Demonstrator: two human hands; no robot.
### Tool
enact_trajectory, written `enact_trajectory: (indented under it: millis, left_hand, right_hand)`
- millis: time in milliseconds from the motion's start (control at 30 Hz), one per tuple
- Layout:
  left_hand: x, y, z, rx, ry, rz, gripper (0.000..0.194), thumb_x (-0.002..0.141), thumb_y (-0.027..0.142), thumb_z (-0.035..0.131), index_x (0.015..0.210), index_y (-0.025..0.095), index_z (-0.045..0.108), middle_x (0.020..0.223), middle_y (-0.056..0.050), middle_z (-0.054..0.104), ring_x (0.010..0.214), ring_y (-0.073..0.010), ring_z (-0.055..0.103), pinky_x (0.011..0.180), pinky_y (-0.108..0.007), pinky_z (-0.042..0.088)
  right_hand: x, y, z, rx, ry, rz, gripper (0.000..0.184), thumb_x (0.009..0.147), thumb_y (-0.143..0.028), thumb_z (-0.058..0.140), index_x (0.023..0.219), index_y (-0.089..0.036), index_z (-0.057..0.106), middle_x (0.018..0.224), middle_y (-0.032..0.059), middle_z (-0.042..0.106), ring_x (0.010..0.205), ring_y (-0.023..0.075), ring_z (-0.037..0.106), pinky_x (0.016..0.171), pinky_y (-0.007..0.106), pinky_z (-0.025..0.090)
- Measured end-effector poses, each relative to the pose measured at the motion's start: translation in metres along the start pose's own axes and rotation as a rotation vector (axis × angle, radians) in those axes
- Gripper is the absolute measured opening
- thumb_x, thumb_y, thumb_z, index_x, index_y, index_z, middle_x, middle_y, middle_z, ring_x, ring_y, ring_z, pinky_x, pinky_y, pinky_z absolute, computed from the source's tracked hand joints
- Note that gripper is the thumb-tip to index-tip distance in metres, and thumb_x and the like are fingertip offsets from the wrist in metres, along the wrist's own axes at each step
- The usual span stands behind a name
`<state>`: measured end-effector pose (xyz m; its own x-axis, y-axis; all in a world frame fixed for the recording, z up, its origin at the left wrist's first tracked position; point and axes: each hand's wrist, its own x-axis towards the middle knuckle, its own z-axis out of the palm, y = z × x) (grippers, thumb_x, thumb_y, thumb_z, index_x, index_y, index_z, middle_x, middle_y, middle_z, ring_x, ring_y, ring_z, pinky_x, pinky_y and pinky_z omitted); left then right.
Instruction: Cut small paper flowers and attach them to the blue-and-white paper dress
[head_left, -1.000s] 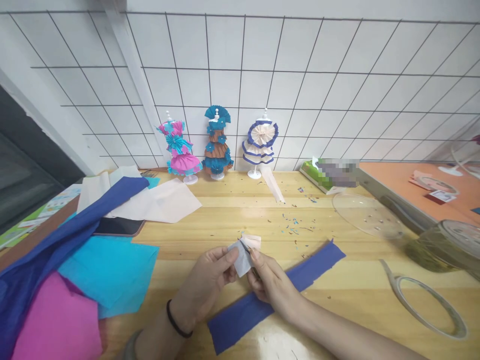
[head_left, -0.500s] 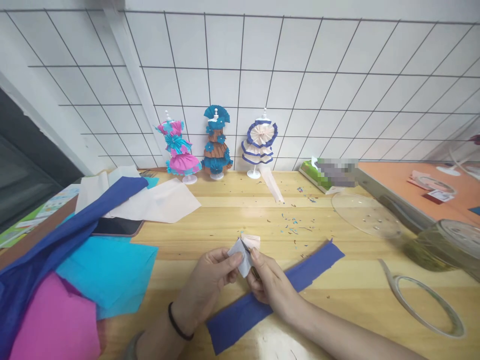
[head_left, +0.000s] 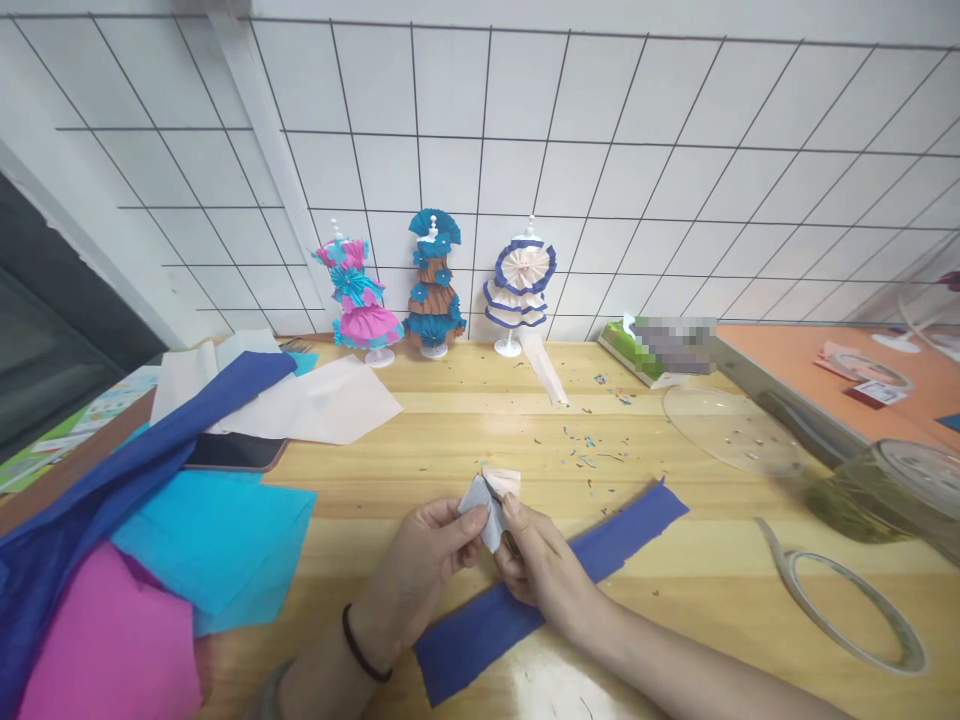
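My left hand point(head_left: 431, 550) is closed, pinching a small pale grey piece of paper point(head_left: 477, 503) between thumb and fingers. My right hand point(head_left: 544, 560) is closed round a pair of small scissors point(head_left: 492, 490); a dark blade shows against the paper's edge, and the fingers hide most of the handles. Just behind the blade lies a small cream pleated piece point(head_left: 506, 481) on the table. Under my right hand a dark blue crepe paper strip point(head_left: 480, 630) stretches diagonally across the wood.
Three small dress forms in paper dresses, pink-blue point(head_left: 360, 300), teal-brown point(head_left: 433, 290) and cream-blue point(head_left: 517, 285), stand by the tiled wall. Coloured paper sheets point(head_left: 225, 540) and a phone point(head_left: 236, 452) lie left. Right are a tape roll point(head_left: 855, 610), clear lid point(head_left: 731, 430) and paper scraps point(head_left: 585, 445).
The grey paper has shifted slightly and turned between my fingers, its lower corner less visible. My left wrist has moved a little to the right. The right hand keeps almost the same place.
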<state>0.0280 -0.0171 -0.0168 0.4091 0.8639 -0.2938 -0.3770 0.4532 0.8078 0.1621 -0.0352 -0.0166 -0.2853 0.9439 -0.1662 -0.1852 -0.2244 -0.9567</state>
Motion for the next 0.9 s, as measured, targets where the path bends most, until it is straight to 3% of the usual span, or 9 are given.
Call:
enact_trajectory:
  millis: [900]
  left_hand:
    - [-0.0003, -0.0002, 0.0016, -0.007, -0.037, 0.009, 0.02, 0.067, 0.03, 0.068, 0.074, 0.012, 0.064, 0.07, -0.004, 0.059, 0.061, -0.0107, 0.05, 0.061, -0.024, 0.037]
  right_hand:
    - [-0.0008, -0.0025, 0.0049, 0.019, 0.008, -0.015, 0.045, 0.082, -0.059, 0.037, 0.06, -0.019, 0.037, 0.041, -0.0116, 0.021, 0.033, 0.0025, 0.013, 0.031, 0.016, 0.012]
